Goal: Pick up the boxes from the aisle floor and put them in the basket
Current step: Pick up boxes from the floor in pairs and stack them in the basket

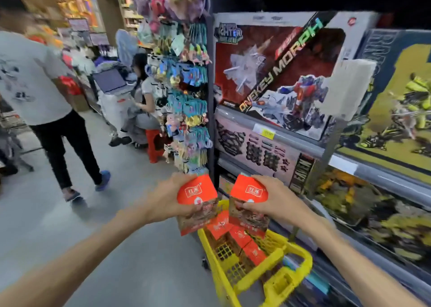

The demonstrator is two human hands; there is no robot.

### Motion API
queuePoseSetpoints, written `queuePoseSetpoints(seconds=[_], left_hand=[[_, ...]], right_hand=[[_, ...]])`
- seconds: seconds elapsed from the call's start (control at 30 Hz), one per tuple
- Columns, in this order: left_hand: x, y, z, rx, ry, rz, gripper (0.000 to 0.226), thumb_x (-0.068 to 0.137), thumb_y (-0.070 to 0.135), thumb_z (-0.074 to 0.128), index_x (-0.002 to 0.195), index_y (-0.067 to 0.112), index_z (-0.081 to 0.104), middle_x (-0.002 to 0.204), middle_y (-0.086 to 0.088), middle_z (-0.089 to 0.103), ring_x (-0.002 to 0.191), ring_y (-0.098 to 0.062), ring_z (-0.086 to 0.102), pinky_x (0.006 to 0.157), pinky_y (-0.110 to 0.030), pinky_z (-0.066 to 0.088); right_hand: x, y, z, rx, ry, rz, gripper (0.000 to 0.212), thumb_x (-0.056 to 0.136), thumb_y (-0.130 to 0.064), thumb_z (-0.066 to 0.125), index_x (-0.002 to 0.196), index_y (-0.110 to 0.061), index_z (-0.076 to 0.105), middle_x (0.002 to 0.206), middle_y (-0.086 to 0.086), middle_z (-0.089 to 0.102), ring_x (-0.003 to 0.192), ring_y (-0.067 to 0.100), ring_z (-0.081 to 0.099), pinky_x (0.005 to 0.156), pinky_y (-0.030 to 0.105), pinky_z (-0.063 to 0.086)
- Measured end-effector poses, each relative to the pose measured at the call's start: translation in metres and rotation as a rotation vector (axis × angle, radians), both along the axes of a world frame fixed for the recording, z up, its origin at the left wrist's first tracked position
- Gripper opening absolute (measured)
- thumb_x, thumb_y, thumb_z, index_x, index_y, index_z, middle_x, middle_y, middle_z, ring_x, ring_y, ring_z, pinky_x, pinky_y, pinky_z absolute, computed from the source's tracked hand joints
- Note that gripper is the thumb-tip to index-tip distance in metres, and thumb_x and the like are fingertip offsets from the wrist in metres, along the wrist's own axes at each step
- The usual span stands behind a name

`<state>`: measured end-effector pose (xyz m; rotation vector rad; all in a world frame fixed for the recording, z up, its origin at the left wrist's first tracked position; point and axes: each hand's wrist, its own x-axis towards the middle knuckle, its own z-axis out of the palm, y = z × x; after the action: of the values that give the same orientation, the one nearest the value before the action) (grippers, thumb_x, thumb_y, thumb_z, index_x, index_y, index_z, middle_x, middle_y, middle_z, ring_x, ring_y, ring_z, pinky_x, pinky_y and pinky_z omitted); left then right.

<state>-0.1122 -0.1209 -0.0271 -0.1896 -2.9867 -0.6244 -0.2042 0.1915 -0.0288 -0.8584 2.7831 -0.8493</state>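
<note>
At about nine o'clock a person in a white T-shirt and dark trousers stands on the grey aisle floor, and nearer ten o'clock a seated person perches on a red stool beside a rack of hanging toys. Low in the centre, around six o'clock, the left hand has its fingers wrapped tight around a red box, held above the floor. Just to its right, the right hand grips a second red box the same way, thumb on the front face; the two boxes are close together but not touching. Directly below them, toward five o'clock, a yellow basket stands on the floor with several more red boxes already stacked inside. From one to four o'clock run shelves of large boxed robot toys.
</note>
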Motion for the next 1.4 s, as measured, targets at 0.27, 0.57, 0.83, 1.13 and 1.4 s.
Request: queuePoseSetpoints(seconds=[0.27, 0.57, 0.83, 1.13, 1.4], left_hand=[[-0.154, -0.012, -0.055, -0.031, -0.133, -0.314, 0.089, 0.074, 0.071, 0.066, 0.147, 0.035, 0.031, 0.137, 0.006, 0.049, 0.12, -0.015, 0.049, 0.097, -0.032, 0.043], [-0.282, 0.004, -0.175, -0.177, -0.204, -0.743, 0.093, 0.075, 0.074, 0.058, 0.15, 0.028, 0.028, 0.143, 0.003, 0.045, 0.127, -0.021, 0.047, 0.104, -0.036, 0.036], [-0.324, 0.03, -0.323, -0.196, -0.332, -0.995, 0.093, 0.071, 0.084, 0.055, 0.143, 0.03, 0.034, 0.138, 0.008, 0.049, 0.123, -0.017, 0.051, 0.101, -0.039, 0.043], [-0.325, 0.056, -0.445, -0.286, -0.414, -1.139, 0.093, 0.078, 0.058, 0.065, 0.153, 0.023, 0.022, 0.158, -0.003, 0.031, 0.139, -0.027, 0.037, 0.115, -0.036, 0.028], [-0.309, 0.065, -0.504, -0.255, -0.367, -1.185, 0.093, 0.079, 0.057, 0.065, 0.152, 0.019, 0.021, 0.156, -0.006, 0.031, 0.141, -0.027, 0.033, 0.117, -0.04, 0.028]], right_hand=[[-0.067, -0.008, -0.051, 0.063, -0.06, -0.273, 0.094, 0.066, -0.08, 0.066, 0.143, -0.035, 0.034, 0.128, -0.012, 0.048, 0.115, 0.013, 0.044, 0.089, 0.032, 0.044], [-0.085, -0.027, -0.125, 0.033, -0.148, -0.682, 0.091, 0.067, -0.073, 0.07, 0.142, -0.034, 0.037, 0.135, -0.011, 0.047, 0.123, 0.012, 0.043, 0.1, 0.032, 0.041], [-0.068, -0.052, -0.206, -0.026, -0.277, -1.006, 0.101, 0.053, -0.091, 0.057, 0.141, -0.044, 0.034, 0.123, -0.02, 0.042, 0.12, 0.007, 0.041, 0.098, 0.03, 0.041], [-0.047, -0.055, -0.284, 0.005, -0.317, -1.105, 0.099, 0.054, -0.094, 0.053, 0.14, -0.051, 0.029, 0.125, -0.036, 0.035, 0.122, 0.004, 0.041, 0.098, 0.032, 0.046], [-0.045, -0.071, -0.324, 0.03, -0.334, -1.032, 0.094, 0.064, -0.083, 0.061, 0.143, -0.05, 0.022, 0.119, -0.047, 0.024, 0.12, 0.001, 0.037, 0.095, 0.025, 0.044]])
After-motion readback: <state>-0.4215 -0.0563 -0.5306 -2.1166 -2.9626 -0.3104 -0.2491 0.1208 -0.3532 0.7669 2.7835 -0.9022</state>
